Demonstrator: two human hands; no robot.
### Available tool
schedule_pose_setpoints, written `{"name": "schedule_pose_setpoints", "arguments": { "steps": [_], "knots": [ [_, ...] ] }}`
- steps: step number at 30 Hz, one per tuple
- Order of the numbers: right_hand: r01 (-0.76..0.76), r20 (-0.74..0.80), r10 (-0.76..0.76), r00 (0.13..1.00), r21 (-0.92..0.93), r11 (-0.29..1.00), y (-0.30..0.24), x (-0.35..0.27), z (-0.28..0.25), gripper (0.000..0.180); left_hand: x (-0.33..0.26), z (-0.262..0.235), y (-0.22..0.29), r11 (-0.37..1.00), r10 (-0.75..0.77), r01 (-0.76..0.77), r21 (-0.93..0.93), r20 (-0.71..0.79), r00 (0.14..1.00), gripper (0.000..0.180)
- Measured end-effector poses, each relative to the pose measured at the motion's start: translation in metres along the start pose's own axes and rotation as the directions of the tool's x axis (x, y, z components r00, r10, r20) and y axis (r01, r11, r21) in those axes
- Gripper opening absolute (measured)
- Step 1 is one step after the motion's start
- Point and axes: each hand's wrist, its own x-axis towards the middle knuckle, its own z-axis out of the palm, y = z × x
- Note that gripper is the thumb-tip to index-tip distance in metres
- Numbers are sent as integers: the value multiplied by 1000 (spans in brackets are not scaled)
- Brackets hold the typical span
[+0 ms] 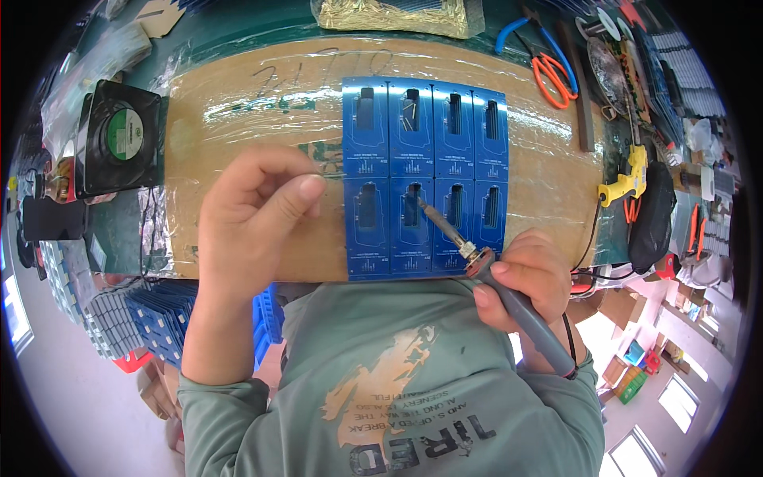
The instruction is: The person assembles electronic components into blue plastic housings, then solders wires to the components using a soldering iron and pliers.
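A blue panel of printed circuit boards (411, 171), divided into several cells with dark rectangular slots, lies flat on the cardboard. My right hand (528, 278) grips the grey handle of a soldering iron (520, 318). The iron's tip points up and left, at the slot of the second cell in the near row; whether it touches is too small to tell. Small thin metal pieces (410, 115) show in the slot of the far-row cell above it. Just left of the panel, my left hand (258, 203) is closed in a pinch. Whatever thin thing those fingers hold cannot be made out.
Tape-covered cardboard (254, 103) lies under the panel. A black fan (119, 139) stands at left, a clear tray of gold-coloured pins (397, 17) at the back. To the right are orange-and-blue-handled pliers (554, 79), a dark bar (574, 87) and a yellow glue gun (626, 181).
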Motion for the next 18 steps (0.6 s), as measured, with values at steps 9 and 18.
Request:
{"name": "schedule_pose_setpoints", "arguments": {
  "steps": [9,18],
  "knots": [
    [-192,-10,192,981,49,980,-7,27,24,39,-6,13,-6,919,36,21,395,-135,990,9],
    [-229,46,228,972,13,973,-13,31,23,37,7,15,-12,670,408,-440,598,198,891,14]
  ]
}}
